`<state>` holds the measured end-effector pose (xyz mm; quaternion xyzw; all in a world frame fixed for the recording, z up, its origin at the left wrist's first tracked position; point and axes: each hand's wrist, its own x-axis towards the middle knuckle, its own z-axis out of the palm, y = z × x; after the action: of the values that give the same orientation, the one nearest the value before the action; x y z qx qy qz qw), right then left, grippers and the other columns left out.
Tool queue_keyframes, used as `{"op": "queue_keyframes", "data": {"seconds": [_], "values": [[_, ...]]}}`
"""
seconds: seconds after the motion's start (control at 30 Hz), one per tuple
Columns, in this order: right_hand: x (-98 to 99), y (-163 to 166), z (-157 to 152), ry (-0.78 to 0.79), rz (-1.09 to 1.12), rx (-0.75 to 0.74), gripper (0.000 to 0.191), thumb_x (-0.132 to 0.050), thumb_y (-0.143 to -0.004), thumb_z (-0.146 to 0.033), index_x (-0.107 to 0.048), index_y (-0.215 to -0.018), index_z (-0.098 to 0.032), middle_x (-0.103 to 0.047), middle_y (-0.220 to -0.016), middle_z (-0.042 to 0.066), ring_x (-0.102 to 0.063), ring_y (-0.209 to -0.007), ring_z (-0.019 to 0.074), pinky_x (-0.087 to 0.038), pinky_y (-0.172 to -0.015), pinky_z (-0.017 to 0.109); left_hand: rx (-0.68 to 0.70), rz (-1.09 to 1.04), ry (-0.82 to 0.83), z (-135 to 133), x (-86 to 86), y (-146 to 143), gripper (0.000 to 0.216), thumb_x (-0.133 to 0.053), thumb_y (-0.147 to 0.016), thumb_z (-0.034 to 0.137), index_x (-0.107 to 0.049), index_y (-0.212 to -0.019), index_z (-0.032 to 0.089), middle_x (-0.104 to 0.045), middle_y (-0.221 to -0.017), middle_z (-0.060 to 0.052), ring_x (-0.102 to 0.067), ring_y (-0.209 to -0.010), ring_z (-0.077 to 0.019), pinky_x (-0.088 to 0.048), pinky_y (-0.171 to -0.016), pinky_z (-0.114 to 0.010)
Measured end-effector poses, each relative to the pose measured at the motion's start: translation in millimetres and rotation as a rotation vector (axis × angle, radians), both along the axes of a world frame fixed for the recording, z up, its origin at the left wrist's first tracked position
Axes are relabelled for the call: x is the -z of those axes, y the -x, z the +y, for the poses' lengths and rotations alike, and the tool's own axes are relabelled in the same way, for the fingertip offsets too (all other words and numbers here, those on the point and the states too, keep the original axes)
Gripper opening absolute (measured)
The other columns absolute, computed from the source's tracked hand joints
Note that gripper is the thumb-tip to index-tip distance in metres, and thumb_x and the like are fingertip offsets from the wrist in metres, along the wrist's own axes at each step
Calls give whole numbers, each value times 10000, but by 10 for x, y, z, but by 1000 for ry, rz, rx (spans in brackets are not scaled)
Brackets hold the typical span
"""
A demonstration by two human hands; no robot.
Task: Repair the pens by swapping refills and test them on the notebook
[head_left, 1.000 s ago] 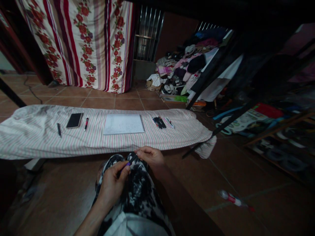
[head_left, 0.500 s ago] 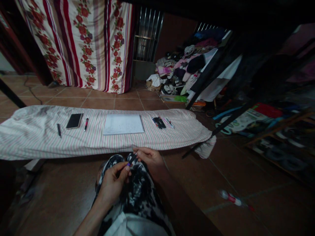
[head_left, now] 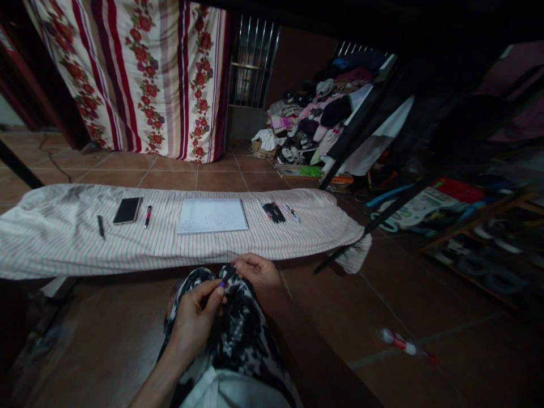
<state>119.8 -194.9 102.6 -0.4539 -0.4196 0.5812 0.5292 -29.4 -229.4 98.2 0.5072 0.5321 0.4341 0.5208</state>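
Over my lap, my left hand [head_left: 199, 310] is closed around the purple lower part of a black-and-purple pen [head_left: 228, 276]. The pen slants up and to the right. At its upper end my right hand [head_left: 260, 274] pinches the tip between thumb and fingers, which partly cover it. Beyond my knees, a spiral notebook [head_left: 212, 216] lies open on a striped cloth [head_left: 157, 246]. Several pens [head_left: 274, 213] are bunched to the right of it.
Left of the notebook lie a red-and-black pen [head_left: 148, 216], a dark phone-like object [head_left: 127, 210] and a black pen [head_left: 101, 227]. A plastic bottle [head_left: 402, 343] rests on the tiled floor at right. Clothes [head_left: 314, 113] are heaped behind, beside a flowered curtain [head_left: 148, 79].
The right fingertips have shifted slightly over the pen's tip, so less of the shiny end shows. The left hand keeps its hold, and the things on the cloth stay put.
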Motion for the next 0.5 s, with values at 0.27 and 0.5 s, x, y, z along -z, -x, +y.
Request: {"op": "queue_keyframes", "data": {"seconds": [0.27,0.5], "values": [[-10,-46,8,22,-8,-12,322,-748,-635,-450,-754,-817,-184,-673,-708,18,-538,-634,109,-426,-639,249,44,-86,92,5,-83,-9,395,-639,-650,506,-694,-731,123,-570,-548,1,-447,-449,-102,-299,-436,-223],[22,-9,32,-2,6,22,312,-762,-602,-460,-725,-748,-187,-639,-635,-6,-539,-601,112,-434,-624,255,26,14,-39,-9,39,-4,319,-582,-756,410,-718,-849,136,-584,-603,-5,-481,-502,-121,-361,-479,-235]]}}
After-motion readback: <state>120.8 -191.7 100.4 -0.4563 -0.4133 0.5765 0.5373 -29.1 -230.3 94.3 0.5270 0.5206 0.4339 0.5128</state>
